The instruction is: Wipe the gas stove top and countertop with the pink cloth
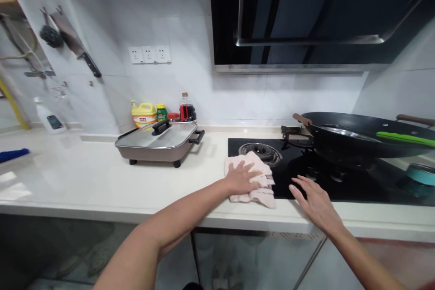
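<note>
At the front left corner of the stove (285, 170), a pale pink cloth (254, 197) lies crumpled, partly on the black glass and partly on the white bench (84, 176). The person's left hand (242, 178) rests flat on the cloth, its grip spread apart, fingers fanned rather than closed around it. The right hand (316, 201) is at the stove's front edge, its grip likewise apart and holding nothing; whether it touches the glass cannot be told. A bare burner (263, 152) sits just behind the cloth on the stove's left side. On the stove's right side is a large black wok (356, 120) with wooden handles. Left of the stove, well apart from it, stands a lidded electric pan (149, 152).
</note>
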`<state>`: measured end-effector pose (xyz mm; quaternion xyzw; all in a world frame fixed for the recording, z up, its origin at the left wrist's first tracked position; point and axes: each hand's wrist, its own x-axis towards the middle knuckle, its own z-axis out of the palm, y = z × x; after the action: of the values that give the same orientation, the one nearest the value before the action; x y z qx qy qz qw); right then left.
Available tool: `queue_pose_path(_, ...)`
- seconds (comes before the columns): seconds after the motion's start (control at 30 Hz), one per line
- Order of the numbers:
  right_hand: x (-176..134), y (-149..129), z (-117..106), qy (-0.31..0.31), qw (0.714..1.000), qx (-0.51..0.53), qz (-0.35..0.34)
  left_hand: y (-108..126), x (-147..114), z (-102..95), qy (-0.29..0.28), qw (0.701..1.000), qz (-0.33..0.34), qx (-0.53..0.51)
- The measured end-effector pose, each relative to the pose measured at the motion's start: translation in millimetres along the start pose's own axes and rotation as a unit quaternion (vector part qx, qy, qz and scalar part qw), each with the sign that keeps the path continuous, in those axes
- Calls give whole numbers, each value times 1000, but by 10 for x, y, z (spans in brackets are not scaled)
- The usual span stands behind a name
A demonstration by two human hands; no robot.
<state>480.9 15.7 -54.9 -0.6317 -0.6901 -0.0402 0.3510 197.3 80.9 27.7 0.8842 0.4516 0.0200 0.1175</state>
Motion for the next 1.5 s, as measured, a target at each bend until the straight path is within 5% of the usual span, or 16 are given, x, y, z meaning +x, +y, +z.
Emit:
queue_pose_path(0.23,17,101,-85,6,998,58,29,939,-132,405,-8,985,171,10)
queue_pose_path(0.4,67,160,-119,-66,993,69,72,1005,-209,520,32,982,184,20)
queue_pose_path(0.57,124,234,-40,-89,993,29,77,645,-595,508,96,978,171,69)
queue_pose_path(0.77,137,378,95,-89,993,-54,48,-48,-1330,395,143,976,115,115)
queue_pose_path(1.0,99,401,155,-73,992,-98,8,-1066,-2314,186,119,982,-99,104)
queue_pose_path(1.1,89,360,151,-74,991,-111,8,-1536,-2716,45,92,966,-213,113)
queue_pose_path(1.23,81,294,135,-76,991,-111,12,-2064,-3199,-147,66,948,-285,126)
queue_pose_path(1.37,69,240,127,-74,992,-104,18,-2282,-3501,-230,91,926,-335,147)
queue_pose_path(1.5,62,226,145,-77,992,-101,24,-2174,-3568,-132,123,915,-333,190)
